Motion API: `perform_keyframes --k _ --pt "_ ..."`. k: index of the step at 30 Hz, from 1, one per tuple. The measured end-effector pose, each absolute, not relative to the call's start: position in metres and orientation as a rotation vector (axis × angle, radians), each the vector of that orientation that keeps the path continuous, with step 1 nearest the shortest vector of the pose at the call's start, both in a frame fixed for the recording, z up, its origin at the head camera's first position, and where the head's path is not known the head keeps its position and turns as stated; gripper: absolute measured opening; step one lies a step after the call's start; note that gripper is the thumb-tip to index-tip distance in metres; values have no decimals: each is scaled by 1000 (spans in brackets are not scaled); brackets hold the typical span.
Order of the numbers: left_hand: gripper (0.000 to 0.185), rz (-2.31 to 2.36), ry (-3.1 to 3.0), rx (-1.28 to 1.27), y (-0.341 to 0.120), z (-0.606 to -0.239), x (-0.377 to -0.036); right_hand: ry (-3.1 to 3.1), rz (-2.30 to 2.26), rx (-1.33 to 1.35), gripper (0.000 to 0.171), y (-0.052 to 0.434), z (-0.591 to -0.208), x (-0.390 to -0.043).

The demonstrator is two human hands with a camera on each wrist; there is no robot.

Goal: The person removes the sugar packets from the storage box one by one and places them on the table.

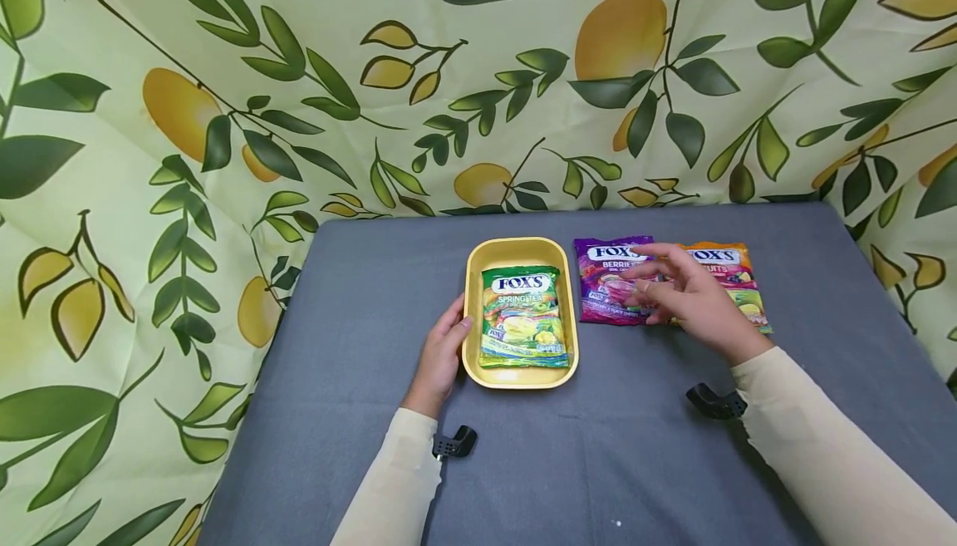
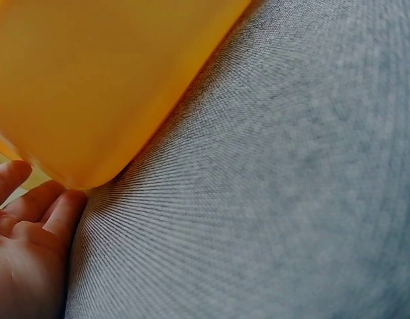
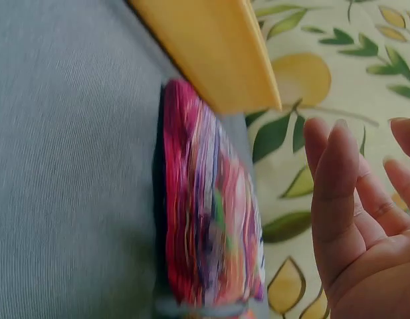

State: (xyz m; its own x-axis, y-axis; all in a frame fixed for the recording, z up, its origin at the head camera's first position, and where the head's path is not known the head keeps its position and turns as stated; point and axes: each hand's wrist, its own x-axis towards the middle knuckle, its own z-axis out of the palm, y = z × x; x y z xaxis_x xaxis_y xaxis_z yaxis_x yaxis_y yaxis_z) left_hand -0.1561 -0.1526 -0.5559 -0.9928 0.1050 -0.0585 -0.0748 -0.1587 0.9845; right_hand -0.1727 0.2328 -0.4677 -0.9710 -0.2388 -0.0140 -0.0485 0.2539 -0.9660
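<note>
Left hand (image 1: 443,355) flat against yellow tray (image 1: 473,338), steadying. Right hand (image 1: 691,297) open, empty, above purple Fox's Berries packet (image 1: 604,284). Next: pinch packet, lift into tray.

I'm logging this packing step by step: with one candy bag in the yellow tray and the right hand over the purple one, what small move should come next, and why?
Probably lower the right hand and pinch the purple Fox's berries bag. That hand hovers open above it, holding nothing, while the left hand rests against the yellow plastic tray, which holds only the green Fox's spring tea bag.
</note>
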Motion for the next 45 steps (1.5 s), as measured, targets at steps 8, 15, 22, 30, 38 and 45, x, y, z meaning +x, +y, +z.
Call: perform_keyframes --k 8,15,22,30,38,45 --pt "56 2320 1945 96 -153 -558 -157 2328 -1877 -256 52 203 -462 -174" --pt "56 2333 1938 98 -154 -559 -157 2235 -1956 -244 60 168 -462 -172" --pt "57 2336 1931 105 -153 -557 -156 2175 -1961 -233 65 137 -461 -167" --pt "57 2336 1928 95 -154 -556 -155 2189 -1948 -145 70 111 -464 -160" --pt "56 2332 1934 100 -155 -556 -156 2346 -1824 -103 82 81 -466 -155" --pt "55 2325 1932 105 -153 -556 -157 2507 -1759 -38 90 60 -474 -154"
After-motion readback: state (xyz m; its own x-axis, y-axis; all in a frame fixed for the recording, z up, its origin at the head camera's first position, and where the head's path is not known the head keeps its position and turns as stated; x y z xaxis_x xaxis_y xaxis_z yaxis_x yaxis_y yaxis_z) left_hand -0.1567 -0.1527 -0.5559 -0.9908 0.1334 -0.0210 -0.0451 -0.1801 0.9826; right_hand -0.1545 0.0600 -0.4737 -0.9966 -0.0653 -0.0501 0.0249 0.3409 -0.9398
